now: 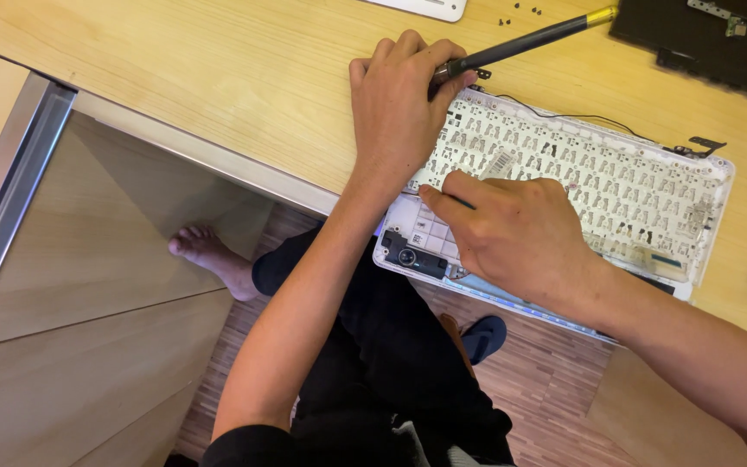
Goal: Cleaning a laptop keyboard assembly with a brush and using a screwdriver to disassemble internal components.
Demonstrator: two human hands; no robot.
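Now I'm gripping the screwdriver [520,45] in my left hand [399,112], right hand [512,233] fingers pinching something thin on the white laptop shell [633,190], mid-teardown; next needs steady aim.

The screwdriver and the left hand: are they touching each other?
Touching. The head view shows the left hand with its fingers wrapped around the screwdriver, no gap, above the white laptop shell.

A dark screwdriver [520,41] with a yellow end is gripped in the left hand [399,108] at the far left corner of the white laptop shell [616,186]. The right hand [512,233] is pressed on the shell's near left part, above a black speaker module [410,256]. Small screws [519,12] are scattered beyond the shell.
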